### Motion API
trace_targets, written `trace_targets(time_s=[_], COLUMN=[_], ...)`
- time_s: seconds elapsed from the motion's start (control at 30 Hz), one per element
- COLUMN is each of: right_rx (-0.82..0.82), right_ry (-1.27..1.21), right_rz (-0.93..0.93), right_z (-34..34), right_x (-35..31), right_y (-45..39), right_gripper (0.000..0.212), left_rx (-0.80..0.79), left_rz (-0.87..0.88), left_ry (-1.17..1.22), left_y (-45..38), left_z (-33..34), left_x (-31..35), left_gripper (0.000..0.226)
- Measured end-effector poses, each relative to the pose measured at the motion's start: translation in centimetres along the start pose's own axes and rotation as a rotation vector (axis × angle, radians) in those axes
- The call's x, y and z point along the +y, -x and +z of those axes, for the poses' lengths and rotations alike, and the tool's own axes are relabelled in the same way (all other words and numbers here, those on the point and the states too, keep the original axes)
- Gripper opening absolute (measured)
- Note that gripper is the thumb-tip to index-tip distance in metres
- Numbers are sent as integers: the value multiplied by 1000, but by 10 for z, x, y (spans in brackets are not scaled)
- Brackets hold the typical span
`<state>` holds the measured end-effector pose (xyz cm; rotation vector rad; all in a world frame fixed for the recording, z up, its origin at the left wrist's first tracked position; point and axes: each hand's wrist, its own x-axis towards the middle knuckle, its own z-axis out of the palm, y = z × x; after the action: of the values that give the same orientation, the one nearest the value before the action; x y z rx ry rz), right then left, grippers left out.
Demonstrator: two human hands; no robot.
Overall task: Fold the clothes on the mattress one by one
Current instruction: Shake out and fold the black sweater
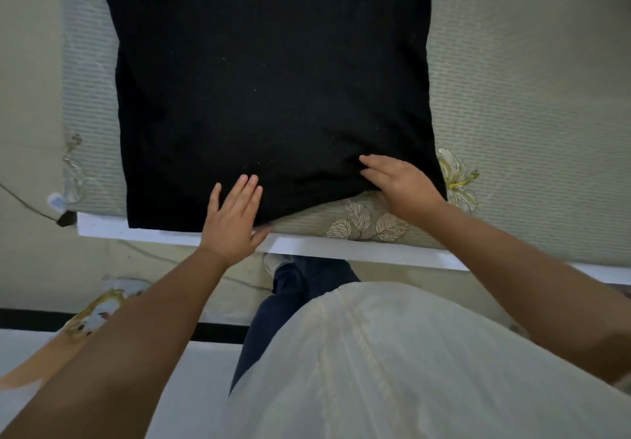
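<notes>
**Black garment laid flat, hem being smoothed before the fold**

So one black garment (pixel 269 97) is spread flat across the mattress (pixel 529 97), with its far end cut off by the top of the view, so it can't be told whether it's a shirt or something else. Its near hem runs along the mattress's near edge, except at the right corner, where the cloth is pulled back a bit and the leaf print on the mattress cover is exposed.

Hands, counted: two, both on the garment's near hem. The left hand (pixel 232 216) is laid flat with fingers straight, pressing the cloth near the middle of the hem, nothing grasped. The right hand (pixel 399 182) is resting on the near right corner with fingers extended and only loosely bent, so it reads as released too; whether a bit of fabric is pinched under the palm can't be told.

Step in hand, as a guess: flattening and squaring up the garment, with no fold made yet. The next move probably calls for the rucked right corner to be drawn back level with the rest of the hem, then a side to be grasped and brought over.

Garments counted in view: one. No folded pile can be seen on the mattress.
</notes>
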<state>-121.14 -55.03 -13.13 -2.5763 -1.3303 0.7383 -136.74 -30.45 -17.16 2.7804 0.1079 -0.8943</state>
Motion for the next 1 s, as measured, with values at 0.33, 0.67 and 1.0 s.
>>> trace_targets(time_s=[0.33,0.67,1.0], right_rx=[-159,-840,-418], right_ry=[265,56,206], right_rz=[-40,105,332], right_z=[-31,0,-48], right_x=[-20,-84,-42], right_y=[14,20,10], right_gripper=[31,34,34], left_rx=[193,-347,-20], left_rz=[-136,-190,-348], left_ry=[273,463,137], left_y=[16,95,71], left_z=[-15,-31,-94], left_x=[-23,-39,-43], left_gripper=[57,34,22])
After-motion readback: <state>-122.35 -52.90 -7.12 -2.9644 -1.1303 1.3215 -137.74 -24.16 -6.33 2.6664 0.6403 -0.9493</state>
